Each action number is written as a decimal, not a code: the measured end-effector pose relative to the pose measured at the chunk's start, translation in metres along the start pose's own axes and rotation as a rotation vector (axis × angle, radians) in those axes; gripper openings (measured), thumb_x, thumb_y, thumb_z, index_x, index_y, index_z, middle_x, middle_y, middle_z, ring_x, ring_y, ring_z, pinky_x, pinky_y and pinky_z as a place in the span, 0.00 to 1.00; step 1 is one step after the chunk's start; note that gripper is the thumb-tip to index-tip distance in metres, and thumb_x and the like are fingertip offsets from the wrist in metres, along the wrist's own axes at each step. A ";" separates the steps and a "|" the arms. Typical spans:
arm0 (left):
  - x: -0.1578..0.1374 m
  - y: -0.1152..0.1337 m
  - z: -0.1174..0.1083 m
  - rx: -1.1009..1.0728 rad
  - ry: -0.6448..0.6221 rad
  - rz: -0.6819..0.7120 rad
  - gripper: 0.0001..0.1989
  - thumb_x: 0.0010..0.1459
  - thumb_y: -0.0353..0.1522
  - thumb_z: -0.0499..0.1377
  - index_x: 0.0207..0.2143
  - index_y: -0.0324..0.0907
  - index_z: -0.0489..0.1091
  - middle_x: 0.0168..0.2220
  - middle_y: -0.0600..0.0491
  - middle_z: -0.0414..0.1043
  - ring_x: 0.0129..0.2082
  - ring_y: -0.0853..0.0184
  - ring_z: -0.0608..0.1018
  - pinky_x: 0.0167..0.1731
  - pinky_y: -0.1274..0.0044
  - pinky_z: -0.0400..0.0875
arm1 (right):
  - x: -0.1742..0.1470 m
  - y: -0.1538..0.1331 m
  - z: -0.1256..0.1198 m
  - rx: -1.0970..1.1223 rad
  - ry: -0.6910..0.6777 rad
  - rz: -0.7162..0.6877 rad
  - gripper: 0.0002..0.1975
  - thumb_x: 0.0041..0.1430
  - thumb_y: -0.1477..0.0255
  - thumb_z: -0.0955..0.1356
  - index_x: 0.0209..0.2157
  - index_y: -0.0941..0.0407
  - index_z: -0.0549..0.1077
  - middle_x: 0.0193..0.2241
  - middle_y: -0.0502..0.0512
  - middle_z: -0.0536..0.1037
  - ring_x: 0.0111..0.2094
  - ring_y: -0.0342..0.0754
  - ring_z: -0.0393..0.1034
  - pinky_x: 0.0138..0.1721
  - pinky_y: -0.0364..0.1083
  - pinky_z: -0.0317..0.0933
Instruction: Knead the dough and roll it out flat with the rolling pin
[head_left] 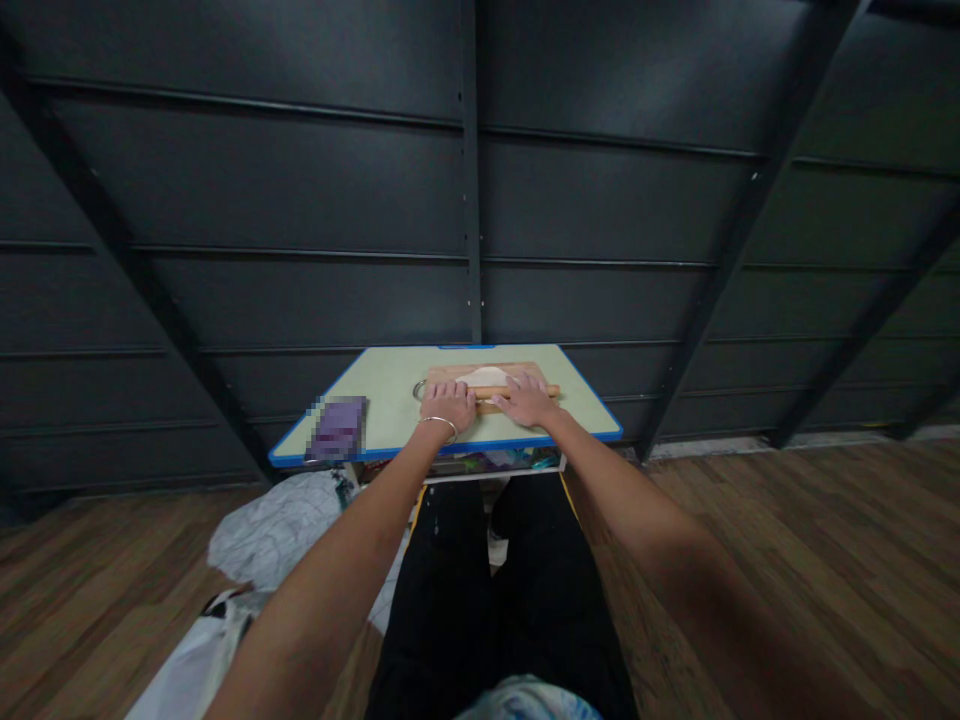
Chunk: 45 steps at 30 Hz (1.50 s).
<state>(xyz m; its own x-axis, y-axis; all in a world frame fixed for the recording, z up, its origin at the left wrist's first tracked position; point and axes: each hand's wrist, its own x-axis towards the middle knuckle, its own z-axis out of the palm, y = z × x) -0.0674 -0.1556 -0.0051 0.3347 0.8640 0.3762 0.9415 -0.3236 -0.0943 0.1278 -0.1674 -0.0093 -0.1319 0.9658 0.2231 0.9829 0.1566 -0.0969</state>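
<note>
Wooden rolling pin (517,392) and board (450,373); matt pale tabletop (390,395)

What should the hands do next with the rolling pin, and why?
Probably push the rolling pin forward over the dough. Both the left hand and right hand lie flat on it, and pale dough on the wooden board shows beyond it.
</note>
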 end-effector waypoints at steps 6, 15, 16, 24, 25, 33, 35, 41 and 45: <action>-0.001 0.008 -0.002 -0.015 0.052 -0.057 0.26 0.71 0.37 0.39 0.52 0.31 0.70 0.51 0.35 0.74 0.54 0.50 0.73 0.55 0.62 0.59 | 0.005 0.001 -0.003 0.031 0.013 0.010 0.33 0.73 0.54 0.50 0.68 0.57 0.59 0.66 0.68 0.64 0.65 0.65 0.59 0.63 0.61 0.51; 0.016 0.003 -0.001 -0.022 0.049 -0.125 0.25 0.71 0.37 0.39 0.50 0.29 0.70 0.50 0.34 0.75 0.53 0.52 0.75 0.53 0.66 0.63 | 0.021 0.012 -0.003 0.093 0.068 0.020 0.24 0.74 0.65 0.51 0.55 0.56 0.72 0.57 0.62 0.73 0.59 0.57 0.64 0.61 0.55 0.57; 0.019 0.001 0.001 -0.018 0.051 -0.131 0.25 0.71 0.36 0.39 0.49 0.29 0.70 0.50 0.34 0.75 0.53 0.52 0.74 0.53 0.66 0.63 | 0.022 0.015 -0.003 0.101 0.071 0.030 0.24 0.74 0.65 0.52 0.55 0.56 0.72 0.58 0.62 0.73 0.59 0.57 0.64 0.60 0.55 0.58; 0.027 -0.003 -0.002 0.011 -0.001 -0.088 0.23 0.70 0.36 0.43 0.50 0.30 0.72 0.49 0.34 0.75 0.52 0.49 0.75 0.50 0.64 0.67 | 0.012 0.024 -0.018 0.072 0.037 0.151 0.25 0.73 0.70 0.51 0.55 0.58 0.74 0.58 0.64 0.75 0.58 0.58 0.68 0.58 0.55 0.61; 0.027 -0.002 -0.003 0.014 -0.012 -0.081 0.23 0.70 0.36 0.43 0.50 0.31 0.72 0.49 0.34 0.75 0.52 0.49 0.75 0.49 0.64 0.68 | 0.011 0.022 -0.020 0.057 0.037 0.161 0.24 0.73 0.70 0.51 0.55 0.58 0.74 0.57 0.64 0.75 0.58 0.57 0.69 0.58 0.55 0.61; 0.026 0.001 -0.003 0.000 0.006 -0.112 0.24 0.70 0.35 0.42 0.49 0.30 0.74 0.48 0.32 0.76 0.50 0.49 0.77 0.50 0.62 0.67 | 0.009 0.013 -0.020 -0.026 0.077 0.189 0.23 0.74 0.72 0.52 0.51 0.60 0.75 0.52 0.67 0.78 0.55 0.57 0.71 0.56 0.53 0.61; 0.026 0.003 -0.005 -0.002 0.019 -0.134 0.25 0.70 0.35 0.41 0.48 0.30 0.75 0.47 0.33 0.77 0.50 0.49 0.78 0.49 0.61 0.68 | 0.009 0.013 -0.020 -0.040 0.075 0.178 0.23 0.74 0.72 0.52 0.51 0.60 0.75 0.52 0.67 0.78 0.55 0.56 0.72 0.56 0.52 0.60; 0.030 0.005 -0.010 -0.020 -0.010 -0.190 0.28 0.71 0.37 0.41 0.47 0.30 0.76 0.45 0.33 0.79 0.48 0.51 0.80 0.48 0.62 0.70 | 0.009 0.013 -0.018 -0.075 0.103 0.189 0.24 0.74 0.71 0.51 0.52 0.60 0.74 0.52 0.67 0.78 0.55 0.56 0.71 0.57 0.52 0.60; 0.035 0.005 -0.008 -0.040 -0.041 -0.194 0.28 0.71 0.37 0.41 0.45 0.30 0.77 0.43 0.34 0.80 0.46 0.51 0.81 0.47 0.61 0.71 | 0.012 0.014 -0.016 -0.079 0.097 0.179 0.24 0.74 0.72 0.52 0.51 0.61 0.75 0.51 0.67 0.79 0.54 0.56 0.73 0.56 0.52 0.60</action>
<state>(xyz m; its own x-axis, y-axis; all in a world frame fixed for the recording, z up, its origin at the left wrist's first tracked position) -0.0518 -0.1304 0.0151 0.1495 0.9264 0.3455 0.9864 -0.1640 0.0127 0.1419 -0.1565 0.0079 0.0550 0.9517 0.3022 0.9971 -0.0362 -0.0674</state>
